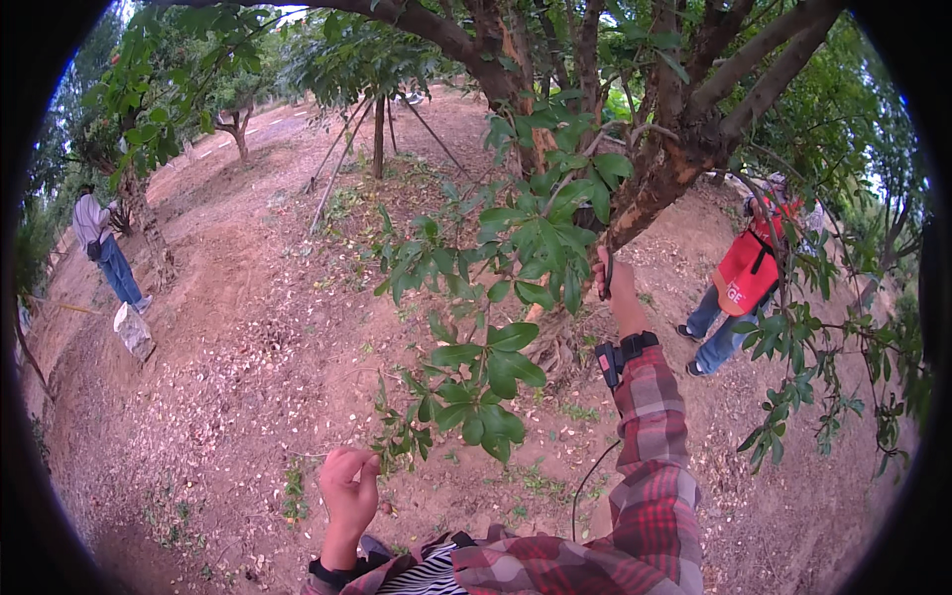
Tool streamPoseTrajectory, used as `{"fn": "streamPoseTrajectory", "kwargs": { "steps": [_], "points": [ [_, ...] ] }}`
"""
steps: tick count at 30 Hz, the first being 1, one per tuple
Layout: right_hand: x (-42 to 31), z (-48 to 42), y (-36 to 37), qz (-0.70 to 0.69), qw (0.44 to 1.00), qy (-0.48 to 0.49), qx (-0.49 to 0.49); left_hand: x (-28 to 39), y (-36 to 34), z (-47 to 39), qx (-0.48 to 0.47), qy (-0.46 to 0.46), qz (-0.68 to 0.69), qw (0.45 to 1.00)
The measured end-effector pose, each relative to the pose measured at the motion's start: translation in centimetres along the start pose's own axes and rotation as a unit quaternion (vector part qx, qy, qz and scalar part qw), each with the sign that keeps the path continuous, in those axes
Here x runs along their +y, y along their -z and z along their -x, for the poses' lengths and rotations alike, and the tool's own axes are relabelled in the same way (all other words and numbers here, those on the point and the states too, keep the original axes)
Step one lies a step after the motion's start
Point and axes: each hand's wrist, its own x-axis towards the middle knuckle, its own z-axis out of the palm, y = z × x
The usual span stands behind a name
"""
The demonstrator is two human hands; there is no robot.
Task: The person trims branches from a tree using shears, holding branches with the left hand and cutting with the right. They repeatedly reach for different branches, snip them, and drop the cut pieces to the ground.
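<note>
My right hand [616,279] reaches up to the tree trunk [647,195], its fingers closed on the dark handles of a hand tool [608,271], likely pruning shears. Leaves hide the tool's upper end. My left hand [351,483] is low in front of me, fingers curled with the thumb against them, at the tip of a thin leafy twig [401,439]; whether it grips the twig I cannot tell. A leafy branch [513,357] hangs between my two hands. A black strap with a small device [611,364] is on my right wrist, and a black cable [576,498] hangs below that arm.
A person in a red apron [744,275] stands at the right behind drooping twigs [803,349]. Another person [108,238] stands far left near a pale rock [134,333]. A young tree [378,137] has slanted support poles [342,167]. Fallen leaves dot the bare soil [223,416].
</note>
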Motion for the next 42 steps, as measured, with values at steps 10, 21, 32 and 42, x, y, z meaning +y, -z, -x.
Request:
{"fn": "streamPoseTrajectory", "kwargs": {
  "steps": [10, 21, 32, 42],
  "points": [
    [-2.4, 0.4, -2.4, -0.073, 0.984, 0.163, 0.009, 0.0, 0.2, 0.1, 0.009, -0.017, -0.006, 1.0],
    [-0.8, 1.3, 3.1, 0.158, 0.976, 0.146, 0.021, 0.4, -0.2, 0.0, -0.02, -0.013, -0.001, 1.0],
    [-5.5, 3.0, 4.5, 0.348, 0.887, 0.283, 0.112, 0.3, -0.2, 0.4, -0.015, -0.025, 0.01, 1.0],
    [-10.1, 8.1, 3.3, 0.388, 0.825, 0.338, 0.232, 0.8, 0.5, 0.9, -0.011, -0.024, 0.013, 1.0]
  ]
}}
